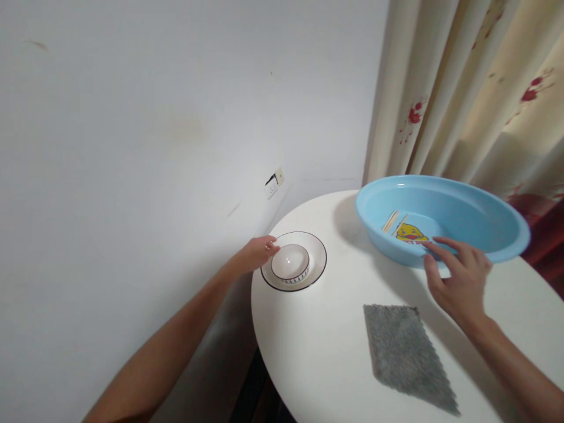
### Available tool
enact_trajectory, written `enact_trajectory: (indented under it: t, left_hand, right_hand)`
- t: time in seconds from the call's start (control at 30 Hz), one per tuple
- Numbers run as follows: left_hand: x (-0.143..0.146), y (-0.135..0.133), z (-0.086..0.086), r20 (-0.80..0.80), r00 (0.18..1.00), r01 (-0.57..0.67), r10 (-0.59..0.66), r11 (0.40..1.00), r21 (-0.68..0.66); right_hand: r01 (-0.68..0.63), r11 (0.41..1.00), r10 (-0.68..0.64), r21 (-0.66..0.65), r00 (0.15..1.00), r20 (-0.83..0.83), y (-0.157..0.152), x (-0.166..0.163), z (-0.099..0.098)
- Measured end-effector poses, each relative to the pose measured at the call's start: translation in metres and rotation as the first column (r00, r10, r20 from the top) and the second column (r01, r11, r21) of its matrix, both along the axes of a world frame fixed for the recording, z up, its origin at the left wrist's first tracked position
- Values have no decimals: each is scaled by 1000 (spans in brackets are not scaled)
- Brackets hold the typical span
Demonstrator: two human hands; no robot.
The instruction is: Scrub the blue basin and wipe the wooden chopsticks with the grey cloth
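Observation:
My left hand (pixel 258 254) is at the left edge of a white plate (pixel 316 264) with a dark rim. Its thumb and fingers are slightly apart beside a small white bowl (pixel 289 262) that stands upright on the plate. The fingertips are close to the bowl's rim; whether they touch it I cannot tell. My right hand (pixel 460 279) hovers with fingers spread over the near rim of a light blue basin (pixel 476 205), holding nothing. Inside the basin lie several chopsticks (pixel 390 221) next to a yellow duck print (pixel 412 232).
A grey fuzzy cloth (pixel 408 352) lies flat near the front of the round white table (pixel 326 341). The wall (pixel 176 147) with a socket (pixel 272 187) runs close along the left. A cream curtain (pixel 476 100) with red flowers hangs behind the basin.

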State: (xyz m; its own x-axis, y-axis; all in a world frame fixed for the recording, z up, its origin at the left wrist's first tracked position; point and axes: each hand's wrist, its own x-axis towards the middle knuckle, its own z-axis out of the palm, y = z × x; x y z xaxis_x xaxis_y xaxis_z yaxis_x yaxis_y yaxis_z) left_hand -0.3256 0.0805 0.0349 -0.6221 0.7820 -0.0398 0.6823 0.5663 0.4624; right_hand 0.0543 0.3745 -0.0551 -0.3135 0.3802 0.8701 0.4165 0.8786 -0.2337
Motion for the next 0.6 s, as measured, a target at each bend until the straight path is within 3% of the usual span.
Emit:
enact_trajectory:
  t: [0.13,0.23,0.37,0.47,0.6]
  left_hand:
    - [-5,41,-11,63,990,137,-126,964,-227]
    - [-10,59,-19,105,987,147,-123,954,-261]
    - [-14,61,-22,81,992,116,-98,958,-261]
    - [-19,56,-12,108,985,154,-132,961,-231]
    - [-35,62,20,160,976,176,-151,972,-154]
  right_hand:
    - [1,1000,-1,-8,1000,-18,-2,0,1]
    - [1,999,-1,-32,1000,-11,-3,0,2]
    - [5,999,-5,-38,1000,-5,-3,-1,2]
    - [6,999,-6,-36,1000,-5,-2,-1,2]
    - [3,1000,-4,-30,1000,-11,-2,-1,1]
